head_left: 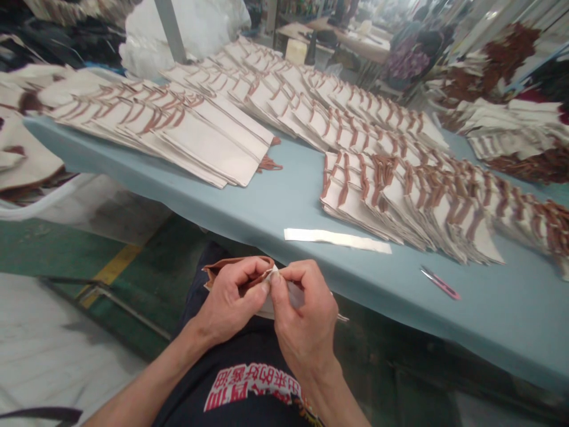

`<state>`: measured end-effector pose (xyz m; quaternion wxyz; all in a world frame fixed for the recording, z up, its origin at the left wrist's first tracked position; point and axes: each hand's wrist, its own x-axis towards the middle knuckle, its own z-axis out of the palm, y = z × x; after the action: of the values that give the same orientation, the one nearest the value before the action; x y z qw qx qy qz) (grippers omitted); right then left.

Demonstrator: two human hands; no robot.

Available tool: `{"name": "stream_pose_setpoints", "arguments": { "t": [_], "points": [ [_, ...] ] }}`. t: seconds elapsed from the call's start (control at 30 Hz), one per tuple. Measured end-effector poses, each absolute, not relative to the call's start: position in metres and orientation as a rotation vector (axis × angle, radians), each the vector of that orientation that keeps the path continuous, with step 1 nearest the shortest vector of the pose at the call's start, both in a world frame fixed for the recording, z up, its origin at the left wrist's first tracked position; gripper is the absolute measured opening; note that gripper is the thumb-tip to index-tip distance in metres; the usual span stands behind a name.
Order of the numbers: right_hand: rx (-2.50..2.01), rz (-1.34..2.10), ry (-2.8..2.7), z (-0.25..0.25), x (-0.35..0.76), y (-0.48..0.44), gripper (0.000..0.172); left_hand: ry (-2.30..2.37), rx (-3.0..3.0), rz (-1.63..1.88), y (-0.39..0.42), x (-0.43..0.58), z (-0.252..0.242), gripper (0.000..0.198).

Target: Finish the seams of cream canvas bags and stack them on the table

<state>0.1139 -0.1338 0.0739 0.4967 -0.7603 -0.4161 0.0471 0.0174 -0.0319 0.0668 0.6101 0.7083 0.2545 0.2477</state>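
Mostly, fanned stacks [400, 196] of cream, brown-trimmed pieces crowd the blue surface [284, 193]; nearer its front edge lie a pale strip [338, 241] and a pink cutter [441, 283]. The held piece [267, 309] is above the lap, between left hand [235, 296] and right hand [306, 305], fingertips pinched together on it. Below is green floor [26, 246].

Two hands, the left hand [233, 293] and the right hand [306, 308], share one cream-and-brown fabric piece [217, 268]. Clocked from them, one desk [267, 196] carries one white strip [338, 239] at 2 o'clock, one pink-handled tool [444, 286] at 3, and at least three spreads of brown-trimmed cream panels [222, 136], too overlapped to count singly, at 11, 12 and 2.
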Motion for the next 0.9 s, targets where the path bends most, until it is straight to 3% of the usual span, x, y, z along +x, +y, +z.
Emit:
{"name": "stream_pose_setpoints", "arguments": {
  "t": [0.6, 0.9],
  "points": [
    [-1.847, 0.320, -1.059, 0.064, 0.125, -0.141, 0.015, 0.645, 1.912, 0.411, -0.033, 0.012, 0.062, 0.024],
    [-1.888, 0.205, -1.173, 0.057, 0.125, -0.146, 0.015, 0.645, 2.086, 0.403, -0.038, 0.014, 0.061, 0.024]
  ]
}}
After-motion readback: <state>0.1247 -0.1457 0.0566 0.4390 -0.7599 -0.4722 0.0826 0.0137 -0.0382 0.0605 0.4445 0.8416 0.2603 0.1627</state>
